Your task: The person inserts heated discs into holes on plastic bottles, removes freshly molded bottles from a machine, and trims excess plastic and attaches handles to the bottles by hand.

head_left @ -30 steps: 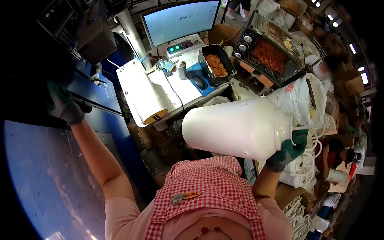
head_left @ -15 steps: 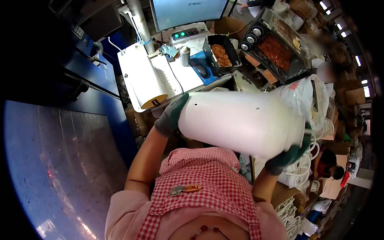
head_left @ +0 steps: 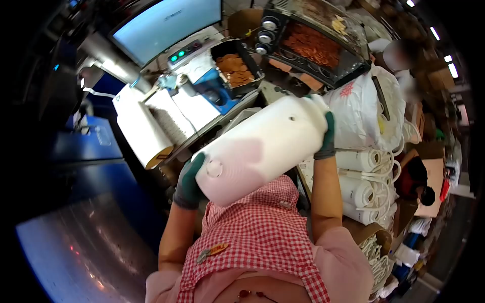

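Between my two gloved hands I hold a large white bottle-shaped canister (head_left: 262, 146), tilted with its narrower neck end up to the right. It has a small hole in its side and a round mark near the lower left end. My left hand (head_left: 190, 183), in a green and grey glove, is closed on the lower left end. My right hand (head_left: 326, 136), gloved the same way, grips the canister near the neck; some of its fingers are hidden behind it.
Behind the canister are a monitor (head_left: 169, 30), a button box (head_left: 186, 53), a black tray of brown discs (head_left: 258, 74) and an oven-like box (head_left: 348, 70). On the right are a white sack (head_left: 353, 121), several white canisters with hoses (head_left: 353, 189) and a person (head_left: 417, 179).
The canister has turned, its neck end swinging up and its other end dropping, and more of its lower left side shows. My right hand has risen and my left hand has moved down and left.
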Action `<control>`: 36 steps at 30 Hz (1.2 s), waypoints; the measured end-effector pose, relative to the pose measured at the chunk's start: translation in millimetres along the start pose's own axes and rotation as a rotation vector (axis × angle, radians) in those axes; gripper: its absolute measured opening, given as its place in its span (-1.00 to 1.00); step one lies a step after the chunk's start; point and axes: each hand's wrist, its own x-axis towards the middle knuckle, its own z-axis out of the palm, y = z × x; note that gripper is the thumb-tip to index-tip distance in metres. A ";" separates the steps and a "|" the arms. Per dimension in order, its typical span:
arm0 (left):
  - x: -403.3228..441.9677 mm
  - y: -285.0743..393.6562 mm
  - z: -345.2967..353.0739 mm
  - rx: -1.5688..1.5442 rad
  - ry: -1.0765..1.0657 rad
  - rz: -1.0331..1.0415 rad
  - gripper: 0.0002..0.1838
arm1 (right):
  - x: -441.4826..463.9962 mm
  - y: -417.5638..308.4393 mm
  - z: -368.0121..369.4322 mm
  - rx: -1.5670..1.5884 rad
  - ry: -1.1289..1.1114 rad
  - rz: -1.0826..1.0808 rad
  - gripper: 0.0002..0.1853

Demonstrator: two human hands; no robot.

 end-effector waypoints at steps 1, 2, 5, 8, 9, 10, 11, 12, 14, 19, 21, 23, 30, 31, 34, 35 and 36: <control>3.1 -7.0 -0.1 0.042 0.050 0.025 -0.48 | 20.3 -0.3 4.2 -0.300 0.082 -0.027 -0.45; 2.9 -12.3 5.4 -0.017 0.062 0.051 -0.47 | 33.7 4.3 -9.9 -0.487 0.190 -0.085 -0.53; 10.2 -31.2 6.7 -0.055 0.200 0.160 -0.45 | 95.0 9.0 -62.8 -0.681 0.331 -0.160 -0.66; 23.4 -48.6 8.6 0.083 0.302 0.233 -0.44 | 184.2 -2.3 -90.1 -0.980 0.344 -0.290 -0.79; 24.2 -57.4 3.7 0.080 0.316 0.236 -0.44 | 224.4 -1.1 -109.6 -1.154 0.271 -0.519 -0.80; 24.2 -64.0 -2.3 0.165 0.377 0.227 -0.46 | 244.4 -15.9 -92.8 -1.463 0.283 -0.521 -0.78; 28.1 -67.5 -3.7 0.250 0.434 0.217 -0.48 | 277.3 -18.5 -99.3 -1.699 0.292 -0.434 -0.74; 33.2 -66.7 15.5 0.333 0.523 0.221 -0.51 | 307.1 -20.0 -104.9 -1.850 0.248 -0.378 -0.70; 31.7 -72.0 25.7 0.339 0.578 0.205 -0.52 | 354.3 -12.9 -121.8 -1.998 0.185 -0.313 -0.66; 31.4 -108.2 30.3 0.375 0.738 0.189 -0.59 | 411.2 0.4 -151.9 -2.339 -0.006 -0.076 -0.68; 35.0 -101.1 46.1 0.390 0.745 0.164 -0.61 | 393.0 -12.0 -135.2 -2.286 0.026 -0.008 -0.70; 43.6 -97.3 56.2 0.403 0.738 0.146 -0.63 | 368.7 -23.7 -123.1 -1.840 0.337 -0.220 -0.70; 54.8 -90.4 43.0 0.406 0.713 0.210 -0.67 | 266.0 -41.4 -87.2 -0.494 0.344 0.226 -0.85; 55.8 -85.5 44.1 0.418 0.702 0.206 -0.67 | 251.3 -40.9 -82.3 -0.442 0.299 0.246 -0.82; 54.7 -73.6 47.1 0.542 0.599 0.223 -0.62 | 200.3 -31.8 -54.6 -0.321 0.315 0.212 -0.77; 53.3 -73.4 46.0 0.552 0.588 0.225 -0.62 | 182.4 -31.7 -44.6 -0.315 0.321 0.200 -0.77; 49.9 -74.6 44.7 0.456 0.537 0.243 -0.61 | 163.3 -30.7 -33.6 -0.244 0.259 0.224 -0.74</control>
